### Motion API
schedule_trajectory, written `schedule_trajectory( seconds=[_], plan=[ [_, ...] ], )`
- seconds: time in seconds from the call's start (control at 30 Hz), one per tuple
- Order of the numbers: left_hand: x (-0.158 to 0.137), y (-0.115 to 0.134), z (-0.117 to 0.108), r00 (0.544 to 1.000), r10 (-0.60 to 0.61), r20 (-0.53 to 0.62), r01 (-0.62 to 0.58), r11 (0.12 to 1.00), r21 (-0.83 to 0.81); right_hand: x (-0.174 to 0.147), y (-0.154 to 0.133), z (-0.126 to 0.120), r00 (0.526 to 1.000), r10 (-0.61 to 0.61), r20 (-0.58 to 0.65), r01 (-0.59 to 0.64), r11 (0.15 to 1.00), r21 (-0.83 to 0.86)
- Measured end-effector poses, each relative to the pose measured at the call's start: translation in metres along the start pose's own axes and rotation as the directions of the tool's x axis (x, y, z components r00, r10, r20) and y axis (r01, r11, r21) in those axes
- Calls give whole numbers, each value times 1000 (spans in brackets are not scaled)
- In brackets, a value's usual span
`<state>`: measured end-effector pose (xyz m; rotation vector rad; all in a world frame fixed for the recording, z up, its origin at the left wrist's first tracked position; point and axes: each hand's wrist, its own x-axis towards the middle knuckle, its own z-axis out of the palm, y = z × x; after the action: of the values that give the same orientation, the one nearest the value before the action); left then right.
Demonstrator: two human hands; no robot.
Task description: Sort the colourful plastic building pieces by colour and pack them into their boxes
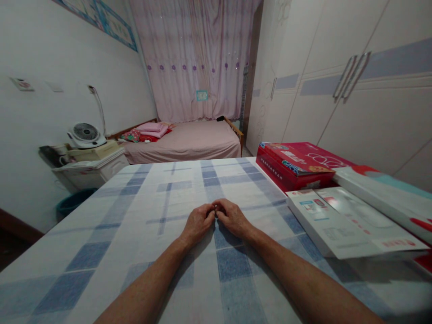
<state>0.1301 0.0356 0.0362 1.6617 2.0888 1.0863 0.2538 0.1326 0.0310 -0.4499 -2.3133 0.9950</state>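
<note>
the person's left hand (200, 221) and right hand (232, 218) meet on the blue-and-white checked tablecloth (135, 225), fingers curled; whether they pinch anything cannot be told. rightward lie a white carton (332, 220) and red box (303, 155); beyond stand a bed (199, 140) and white fan (87, 133).

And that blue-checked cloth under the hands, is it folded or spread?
Spread: the blue-checked cloth lies flat, its bands reaching out well past the left hand and right hand.
</note>
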Motion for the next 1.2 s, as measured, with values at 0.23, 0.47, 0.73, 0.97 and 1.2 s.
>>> schedule_trajectory(
  seconds=[0.23,0.47,0.73,0.97,1.2],
  plan=[
    [0,2,0,1000,-7,11,6,1000,11,0,3,1,1000,-6,1,6,1000,5],
    [-1,2,-2,1000,2,12,-2,1000,7,1,3,1,1000,0,1,0,1000,-17],
    [0,3,-4,999,-25,42,25,1000,-4,1,4,4,1000,13,-10,-13,999,-37],
    [1,0,-5,997,-50,55,48,998,32,2,5,4,1000,1,-9,-2,998,-57],
    [2,-2,-6,995,-73,68,70,996,47,-12,-21,-25,1000,-18,0,17,983,-182]
  ],
)
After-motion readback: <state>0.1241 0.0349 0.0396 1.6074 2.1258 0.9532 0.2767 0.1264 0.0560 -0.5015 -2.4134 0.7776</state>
